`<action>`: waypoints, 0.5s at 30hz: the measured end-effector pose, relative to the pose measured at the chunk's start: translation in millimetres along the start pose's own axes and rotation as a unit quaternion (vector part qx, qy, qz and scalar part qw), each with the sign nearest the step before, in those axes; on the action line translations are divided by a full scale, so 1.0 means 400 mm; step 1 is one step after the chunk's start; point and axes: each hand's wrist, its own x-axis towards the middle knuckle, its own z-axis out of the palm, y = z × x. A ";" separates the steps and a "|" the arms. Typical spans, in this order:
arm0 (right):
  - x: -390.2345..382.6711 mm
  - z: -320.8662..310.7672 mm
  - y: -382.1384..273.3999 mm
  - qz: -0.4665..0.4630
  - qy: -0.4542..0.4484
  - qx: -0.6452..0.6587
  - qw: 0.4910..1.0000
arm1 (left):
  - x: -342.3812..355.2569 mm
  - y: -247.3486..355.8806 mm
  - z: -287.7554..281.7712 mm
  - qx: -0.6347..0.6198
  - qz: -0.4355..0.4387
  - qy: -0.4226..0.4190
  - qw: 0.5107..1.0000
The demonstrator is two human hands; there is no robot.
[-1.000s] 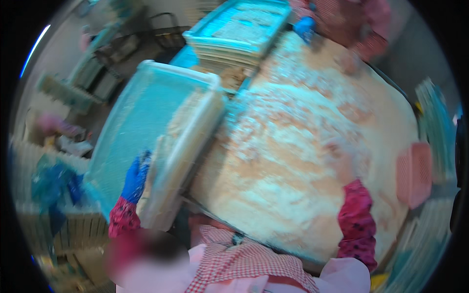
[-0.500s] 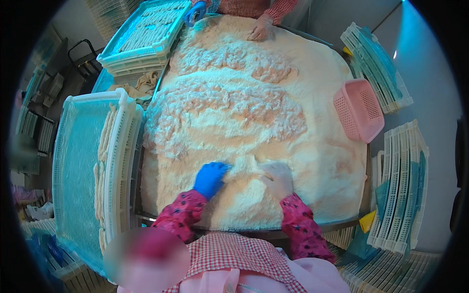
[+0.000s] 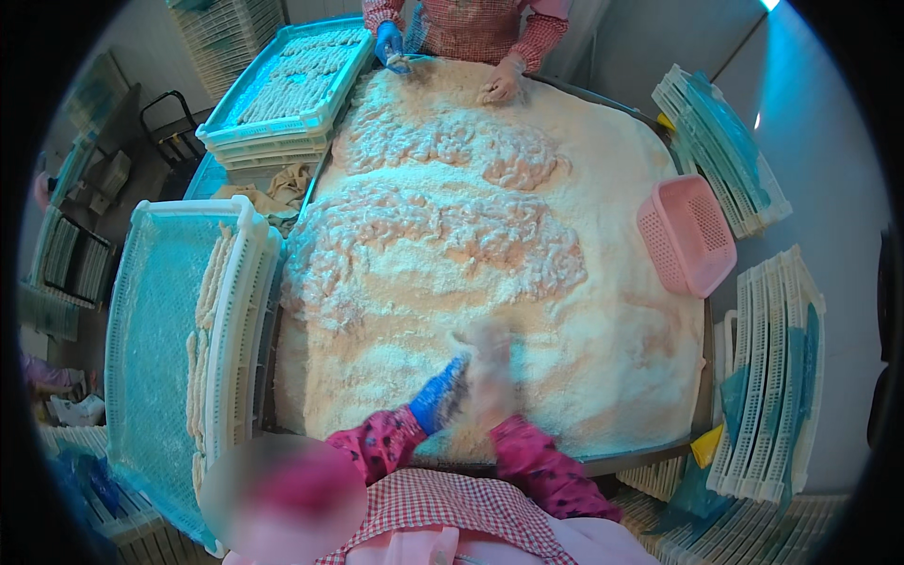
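Over desk [image 3: 621,458], my left hand [image 3: 440,394], right hand [image 3: 490,369] close, grip too blurred to tell; strips [image 3: 215,273] line one tray [image 3: 237,315] side, heap [image 3: 433,221] untrayed.

Left hand [image 3: 437,395] went from over the big tray [image 3: 155,330] to the powder [image 3: 584,395] right of it, and the right hand [image 3: 489,377] scooted closer to that tray, now just beside the left.
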 end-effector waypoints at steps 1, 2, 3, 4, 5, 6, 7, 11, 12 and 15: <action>-0.030 0.038 0.003 -0.074 0.000 0.054 0.996 | -0.015 -0.012 0.016 0.102 0.109 -0.012 0.989; -0.031 0.061 0.021 -0.026 0.039 0.046 0.998 | -0.026 -0.010 0.010 -0.164 -0.081 -0.006 0.983; -0.020 0.067 0.023 0.019 0.074 0.040 0.996 | -0.029 -0.044 -0.008 -0.121 -0.033 -0.009 0.992; -0.016 0.078 0.007 -0.032 0.034 0.137 0.990 | -0.032 -0.100 -0.037 -0.079 0.014 -0.008 0.997; -0.008 0.089 -0.016 -0.082 -0.006 0.232 0.969 | -0.031 -0.126 -0.059 -0.034 0.060 -0.007 0.998; 0.007 0.090 -0.035 -0.135 -0.044 0.324 0.935 | -0.024 -0.113 -0.070 -0.054 0.053 0.036 0.996; 0.028 0.083 -0.050 -0.135 -0.050 0.308 0.941 | -0.017 -0.098 -0.086 -0.074 0.047 0.080 0.993; 0.238 0.092 0.005 -0.084 0.055 0.113 0.989 | -0.047 0.086 -0.131 -0.217 -0.090 0.204 0.950; 0.310 0.081 0.032 -0.087 0.103 0.021 0.991 | -0.046 0.149 -0.089 -0.195 -0.074 0.217 0.954; 0.461 0.095 0.106 -0.058 0.088 -0.096 0.990 | -0.043 0.267 -0.073 -0.192 -0.005 0.193 0.962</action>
